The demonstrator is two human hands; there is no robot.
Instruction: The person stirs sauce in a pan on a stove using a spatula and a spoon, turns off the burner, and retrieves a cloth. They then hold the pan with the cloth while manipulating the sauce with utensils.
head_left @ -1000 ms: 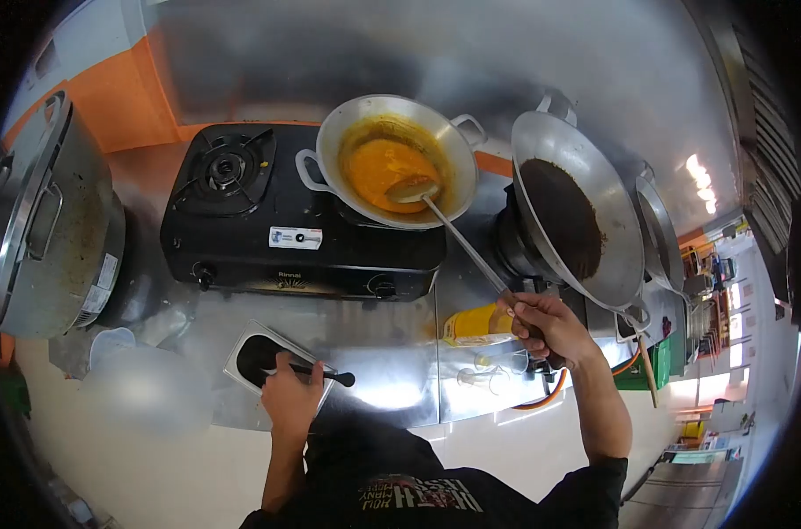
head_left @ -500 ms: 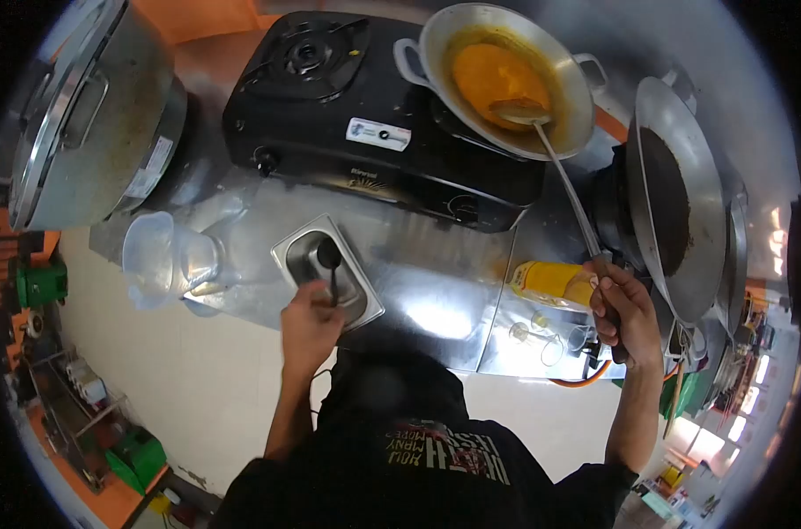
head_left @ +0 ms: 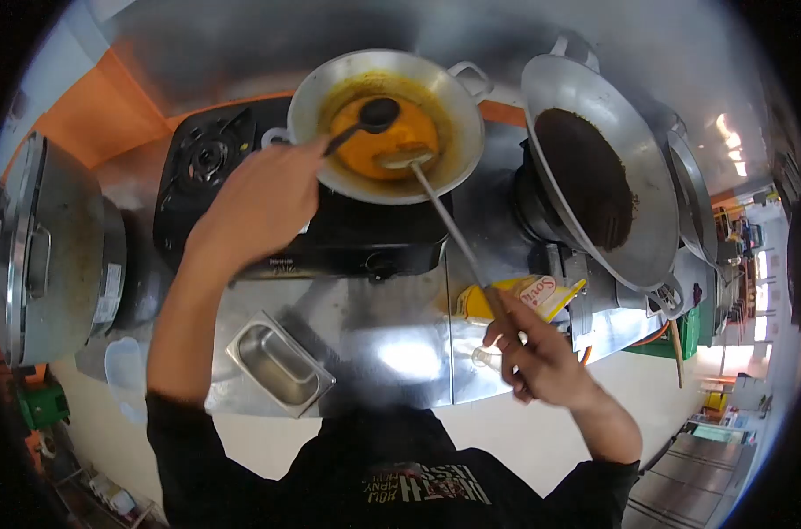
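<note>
My left hand [head_left: 264,194] is closed around a black spoon [head_left: 378,115]. The spoon's bowl hangs over the orange sauce [head_left: 355,152] in a wok [head_left: 317,84] on the gas stove [head_left: 176,207]. In my right hand [head_left: 546,357] is the wooden end of a long-handled ladle [head_left: 458,234]. Its head rests in the sauce, near the wok's front side. Beneath my left forearm, on the steel counter, sits a small rectangular steel pan [head_left: 280,363]. Just behind my right hand lies a yellow packet [head_left: 519,297].
To the right stands a larger wok [head_left: 541,97] with a dark brown layer inside. A big lidded pot [head_left: 66,256] is on the left, with a clear plastic container [head_left: 125,366] in front of it. A second burner [head_left: 208,157] shows left of the sauce wok.
My left hand has carried the spoon from the small steel pan up over the wok. The ladle's head stays in the sauce. The whole view has shifted.
</note>
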